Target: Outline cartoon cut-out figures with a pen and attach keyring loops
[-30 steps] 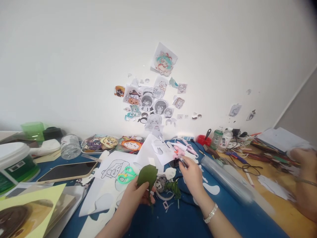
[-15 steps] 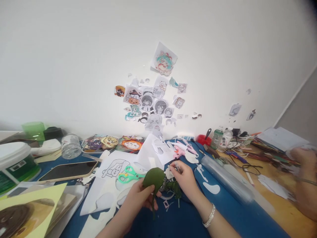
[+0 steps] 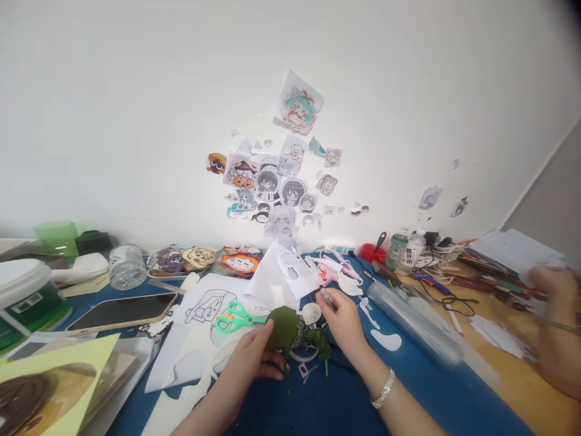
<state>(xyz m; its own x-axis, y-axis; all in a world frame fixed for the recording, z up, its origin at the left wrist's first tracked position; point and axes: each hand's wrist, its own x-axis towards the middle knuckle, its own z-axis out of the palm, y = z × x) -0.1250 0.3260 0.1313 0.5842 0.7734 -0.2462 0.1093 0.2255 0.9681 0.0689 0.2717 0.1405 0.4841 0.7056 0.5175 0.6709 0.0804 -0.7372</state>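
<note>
- Since a second ago the left hand (image 3: 252, 360) has carried the dark green leaf-shaped piece (image 3: 282, 326) to the right. It has come away from the mint-green plastic scissors (image 3: 236, 317) and closer to the right hand (image 3: 345, 322). The piece also looks more folded in on itself than it did.
- The left hand pinches the dark green leaf-shaped piece, thumb on the near face and fingers behind. It holds the piece just above the blue tabletop (image 3: 338, 402), with a thin stem trailing down from it.
- The right hand is closed at the fingertips on a slim clear tool (image 3: 327, 298), raised just beside the piece. What the tool is cannot be told. A beaded silver bracelet (image 3: 384, 389) sits on that wrist.
- As a judgement, the work is at the stage of lining up piece and tool: the two are near, not touching.
- Bringing them together would call for a steady pinch on the soft piece and a small, careful approach of the tool's tip.
- The piece looks matte, limp and creased. A tangle of darker green strips (image 3: 318, 343) lies right beside it.
- Also on the tabletop are a white sheet with a line drawing (image 3: 209, 306) and a clear plastic roll (image 3: 415, 330).
- Another person's hand (image 3: 556, 327) is at the far right.
</note>
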